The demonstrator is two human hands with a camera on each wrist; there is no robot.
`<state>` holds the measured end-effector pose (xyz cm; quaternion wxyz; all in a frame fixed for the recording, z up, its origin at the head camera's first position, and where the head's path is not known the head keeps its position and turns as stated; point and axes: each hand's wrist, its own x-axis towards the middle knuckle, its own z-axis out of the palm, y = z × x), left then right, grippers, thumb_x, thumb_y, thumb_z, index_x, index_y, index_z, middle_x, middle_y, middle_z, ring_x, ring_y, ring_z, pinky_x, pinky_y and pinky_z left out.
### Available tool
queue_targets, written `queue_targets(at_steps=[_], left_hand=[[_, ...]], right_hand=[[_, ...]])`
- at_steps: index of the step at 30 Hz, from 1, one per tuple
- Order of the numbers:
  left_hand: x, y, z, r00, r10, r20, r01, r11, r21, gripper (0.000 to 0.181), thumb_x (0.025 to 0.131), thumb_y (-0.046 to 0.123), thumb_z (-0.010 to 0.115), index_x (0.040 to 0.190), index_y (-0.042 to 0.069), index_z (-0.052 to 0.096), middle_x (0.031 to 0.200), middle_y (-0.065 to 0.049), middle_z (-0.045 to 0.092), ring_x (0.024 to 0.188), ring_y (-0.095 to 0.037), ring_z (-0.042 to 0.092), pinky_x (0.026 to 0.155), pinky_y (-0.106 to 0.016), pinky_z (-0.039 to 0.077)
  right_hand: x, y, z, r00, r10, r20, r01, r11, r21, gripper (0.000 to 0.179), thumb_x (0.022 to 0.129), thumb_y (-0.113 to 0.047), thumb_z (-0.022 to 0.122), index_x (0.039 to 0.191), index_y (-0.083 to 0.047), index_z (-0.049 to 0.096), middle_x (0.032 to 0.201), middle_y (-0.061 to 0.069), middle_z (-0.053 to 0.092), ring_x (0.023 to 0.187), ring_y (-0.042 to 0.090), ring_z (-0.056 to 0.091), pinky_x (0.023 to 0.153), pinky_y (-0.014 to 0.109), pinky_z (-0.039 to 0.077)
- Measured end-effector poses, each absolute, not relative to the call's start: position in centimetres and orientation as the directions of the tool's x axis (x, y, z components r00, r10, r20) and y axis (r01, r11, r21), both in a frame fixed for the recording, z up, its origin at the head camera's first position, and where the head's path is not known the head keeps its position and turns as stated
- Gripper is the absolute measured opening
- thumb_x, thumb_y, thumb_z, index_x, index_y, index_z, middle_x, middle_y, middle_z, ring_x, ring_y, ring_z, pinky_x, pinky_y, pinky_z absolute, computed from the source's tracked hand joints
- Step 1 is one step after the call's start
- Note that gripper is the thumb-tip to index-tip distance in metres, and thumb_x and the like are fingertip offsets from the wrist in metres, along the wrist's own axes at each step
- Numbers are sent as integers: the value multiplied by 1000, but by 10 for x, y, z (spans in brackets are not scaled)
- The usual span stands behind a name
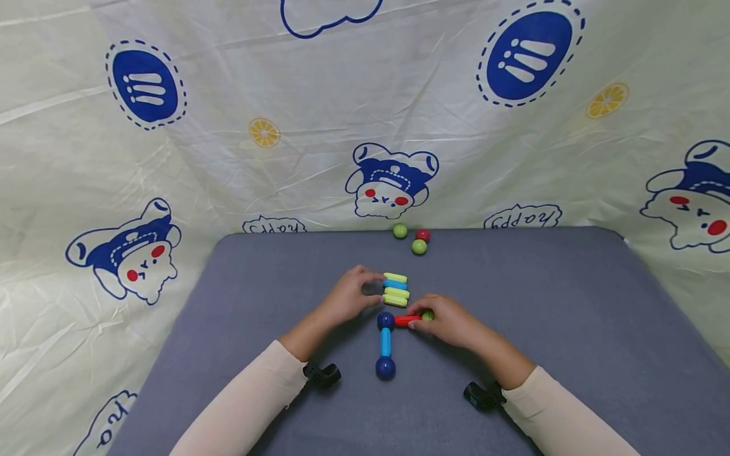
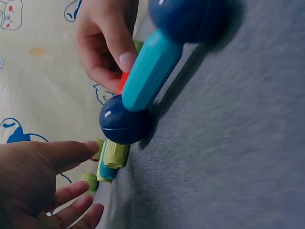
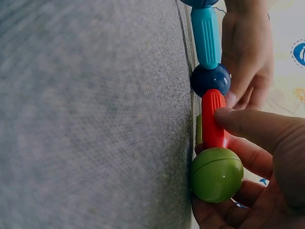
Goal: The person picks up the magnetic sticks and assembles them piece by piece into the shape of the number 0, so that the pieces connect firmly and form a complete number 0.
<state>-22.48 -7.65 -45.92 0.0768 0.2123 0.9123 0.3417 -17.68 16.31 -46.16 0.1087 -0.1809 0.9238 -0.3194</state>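
My right hand pinches a red grooved rod between thumb and fingers. A green ball sits at the rod's near end, with fingers beneath it. The rod's other end meets a dark blue ball. From that ball a light blue rod runs toward me to a second dark blue ball. My left hand is beside a row of short rods, its fingers spread at their left ends. The row has several yellow-green rods and one blue rod.
At the table's far edge lie two green balls and a red ball. Everything rests on a grey cloth-covered table. A printed white curtain hangs behind and at the sides. Each wrist wears a black camera.
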Motion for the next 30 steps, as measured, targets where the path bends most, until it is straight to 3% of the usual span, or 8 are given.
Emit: queue_targets(at_steps=[8, 17, 26, 30], left_hand=[[-245, -67, -464, -850, 526, -26, 394, 667, 632, 61, 88, 33, 80, 143, 21, 58, 154, -6, 48, 145, -28, 41, 119, -51, 35], [-251, -60, -461, -790, 612, -28, 486, 653, 581, 58, 88, 31, 80, 142, 22, 60, 148, -2, 57, 142, -25, 45, 121, -47, 30], [-259, -56, -465, -820, 571, -46, 428, 664, 614, 49, 91, 31, 77, 138, 21, 64, 148, -3, 57, 141, -26, 46, 119, -47, 35], [-266, -59, -467, -838, 544, -26, 411, 663, 625, 46, 91, 28, 77, 135, 19, 66, 148, -5, 57, 142, -26, 47, 122, -48, 31]], right_hand=[[-175, 163, -461, -900, -431, -63, -299, 717, -630, 12, 93, -23, 74, 104, -18, 76, 104, 0, 70, 94, 16, 60, 89, 45, 52], [-177, 162, -461, -898, -437, -55, -305, 707, -638, 13, 93, -25, 74, 104, -17, 76, 104, 1, 70, 94, 16, 61, 89, 46, 51], [-178, 163, -459, -898, -438, -52, -315, 719, -620, 12, 92, -23, 75, 103, -16, 75, 102, -1, 70, 93, 16, 60, 89, 45, 51], [-178, 163, -460, -897, -439, -51, -319, 723, -613, 12, 93, -24, 74, 103, -17, 75, 101, -2, 69, 92, 15, 60, 87, 44, 51]])
